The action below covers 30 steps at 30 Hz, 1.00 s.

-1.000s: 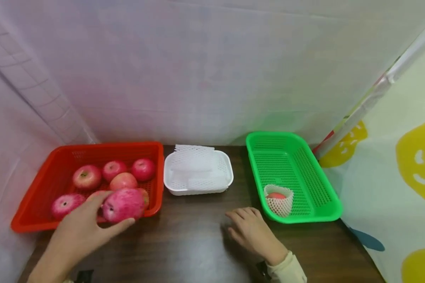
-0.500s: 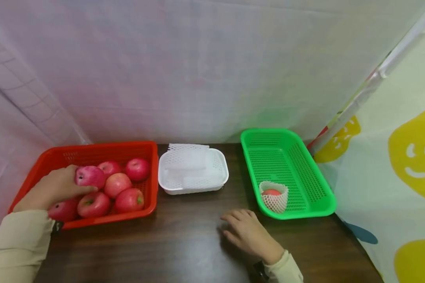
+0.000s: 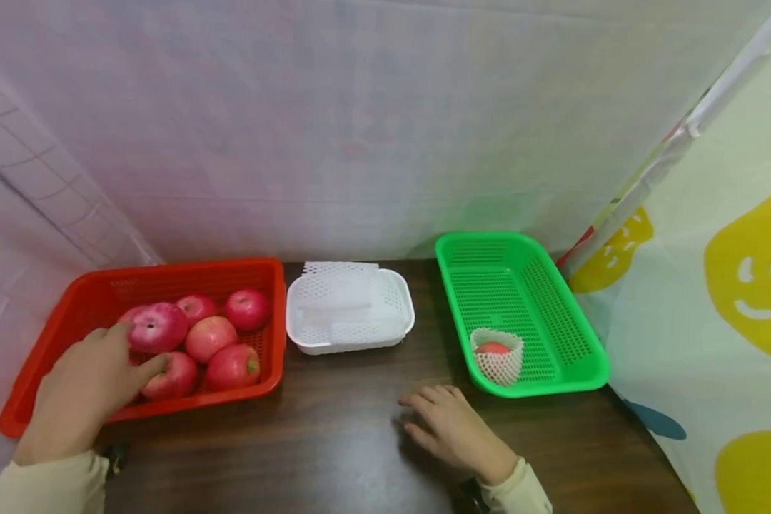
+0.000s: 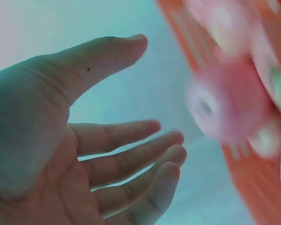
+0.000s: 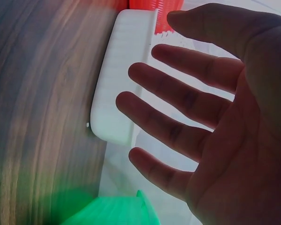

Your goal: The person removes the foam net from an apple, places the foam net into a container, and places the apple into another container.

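My left hand (image 3: pixel 90 378) hovers over the left part of the red basket (image 3: pixel 58 335), its thumb and fingers spread. In the left wrist view a gap shows between the hand (image 4: pixel 47 145) and the nearest apple (image 4: pixel 229 103). A streaked dark pink apple (image 3: pixel 158 328) lies on top of other apples just past the fingertips. Several more red apples, such as one at the back (image 3: pixel 247 309), sit around it. My right hand (image 3: pixel 456 428) holds nothing and stays over the table, left of the green basket (image 3: pixel 452 307); its fingers (image 5: pixel 173 93) are loosely extended.
Between the two baskets stands a small white basket (image 3: pixel 350 348) with flat white foam nets (image 3: pixel 347 285) in it. Inside the green basket, near its front left corner, is an apple in a foam net (image 3: pixel 504 364). A hanging cloth (image 3: pixel 360 143) closes off the back.
My left hand has carried the streaked apple leftward, set it down among the other apples in the red basket and let it go. The right hand has barely moved.
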{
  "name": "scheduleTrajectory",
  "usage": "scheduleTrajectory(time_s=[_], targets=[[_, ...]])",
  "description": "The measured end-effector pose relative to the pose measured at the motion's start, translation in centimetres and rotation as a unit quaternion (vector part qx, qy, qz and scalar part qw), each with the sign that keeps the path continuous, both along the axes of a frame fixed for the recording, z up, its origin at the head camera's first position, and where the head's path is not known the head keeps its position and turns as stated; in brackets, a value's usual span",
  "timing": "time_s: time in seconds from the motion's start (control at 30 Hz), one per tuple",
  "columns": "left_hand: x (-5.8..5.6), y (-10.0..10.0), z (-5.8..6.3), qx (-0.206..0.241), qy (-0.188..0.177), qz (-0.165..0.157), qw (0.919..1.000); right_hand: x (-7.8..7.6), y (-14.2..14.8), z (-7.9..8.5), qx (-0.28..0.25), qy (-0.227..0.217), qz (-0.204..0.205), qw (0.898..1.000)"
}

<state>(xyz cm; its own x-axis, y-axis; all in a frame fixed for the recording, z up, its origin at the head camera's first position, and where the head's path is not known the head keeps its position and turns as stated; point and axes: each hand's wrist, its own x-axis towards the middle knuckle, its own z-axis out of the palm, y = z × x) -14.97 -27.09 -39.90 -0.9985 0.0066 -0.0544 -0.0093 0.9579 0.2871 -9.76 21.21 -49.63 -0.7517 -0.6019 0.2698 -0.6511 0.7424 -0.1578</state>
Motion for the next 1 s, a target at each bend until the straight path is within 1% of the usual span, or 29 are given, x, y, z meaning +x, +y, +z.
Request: scheduleTrajectory(time_s=[0.03,0.07,0.13,0.17,0.27,0.3,0.4,0.47,0.53,0.6,0.67,0.73,0.83,0.9,0.97,1.0], targets=[[1.1,1.1,0.3,0.0,-0.006,0.013,0.9999,0.0,0.0,0.0,-0.001,0.001,0.002,1.0],[2.2,2.3,0.3,0.003,-0.004,0.017,0.9999,0.1,-0.1,0.1,-0.003,0.002,0.004,1.0],[4.1,4.5,0.0,0.011,-0.012,0.011,0.9998,0.2,-0.2,0.1,-0.005,0.002,0.008,1.0],[4.9,5.7,-0.2,0.017,-0.026,0.012,0.9995,0.2,-0.3,0.2,-0.006,0.002,0.01,1.0],[7.0,8.6,-1.1,0.035,-0.076,0.009,0.9964,0.3,-0.5,0.3,-0.005,-0.003,0.016,1.0],[7.5,9.4,-1.5,0.043,-0.099,0.009,0.9941,0.4,-0.6,0.3,-0.004,-0.005,0.018,1.0],[8.7,11.2,-2.8,0.066,-0.136,0.0,0.9886,0.5,-0.9,0.3,-0.004,-0.009,0.024,1.0],[9.0,12.0,-3.4,0.077,-0.166,-0.005,0.983,0.5,-0.9,0.4,-0.005,-0.016,0.025,1.0],[9.1,12.6,-3.8,0.084,-0.175,-0.013,0.9809,0.3,-0.6,0.8,-0.007,-0.015,0.028,0.999],[8.9,13.1,-3.8,0.088,-0.185,-0.017,0.9787,-0.2,0.2,1.6,-0.008,-0.007,0.033,0.999],[8.8,13.3,-3.8,0.087,-0.181,-0.023,0.9793,-1.1,1.4,3.0,-0.01,0.016,0.04,0.999],[8.8,13.5,-3.8,0.087,-0.169,-0.03,0.9813,-2.2,3.0,4.6,-0.006,0.048,0.039,0.998],[8.9,13.8,-4.0,0.094,-0.159,-0.041,0.9819,-4.0,5.5,7.2,0.022,0.076,0.012,0.997],[9.1,13.9,-4.1,0.1,-0.152,-0.051,0.9819,-5.0,7.0,8.7,0.062,0.067,-0.016,0.996],[9.2,14.1,-4.3,0.107,-0.148,-0.06,0.9814,-6.0,8.2,9.8,0.118,0.031,-0.04,0.992],[9.2,14.2,-4.3,0.109,-0.147,-0.064,0.981,-6.4,8.7,10.0,0.143,0.003,-0.049,0.988]])
